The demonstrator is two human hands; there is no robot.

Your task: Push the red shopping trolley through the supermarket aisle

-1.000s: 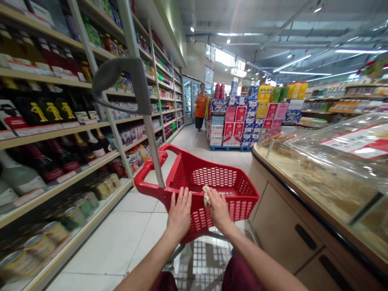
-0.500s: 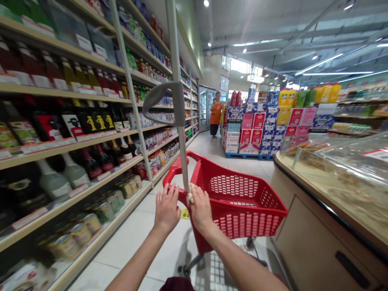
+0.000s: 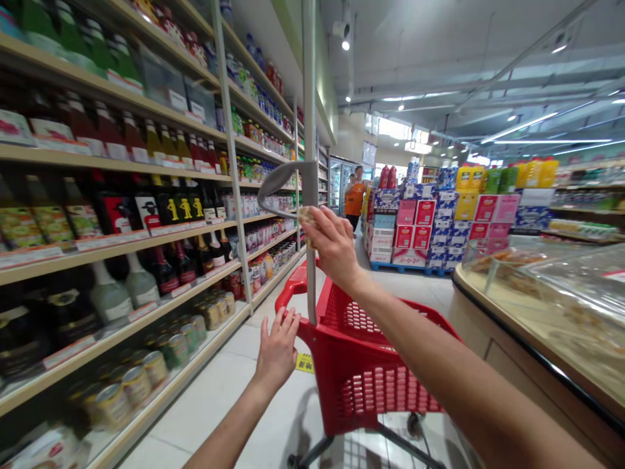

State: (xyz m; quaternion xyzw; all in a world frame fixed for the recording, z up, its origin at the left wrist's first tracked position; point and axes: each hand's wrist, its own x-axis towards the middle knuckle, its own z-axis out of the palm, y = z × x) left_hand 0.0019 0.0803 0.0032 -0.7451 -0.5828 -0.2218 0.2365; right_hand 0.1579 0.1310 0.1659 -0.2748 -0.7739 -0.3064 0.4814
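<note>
A red plastic shopping cart stands in the aisle in front of me. From its near end rises a grey metal pole with a grey loop-shaped grip partway up. My right hand is closed around a crumpled beige cloth, pressed to the pole just below that grip. My left hand lies with spread fingers at the cart's red handle, its fingertips touching the edge. My right forearm hides part of the basket.
Shelves of bottles and cans line the left side. A glass-topped counter stands close on the right. Ahead are stacked cartons and a person in an orange vest, with someone beside them. A yellow floor sign lies below the cart.
My right hand has moved up the pole with the cloth, from its foot to just below the grey grip. My left hand stays at the cart handle. The view has shifted slightly left.
</note>
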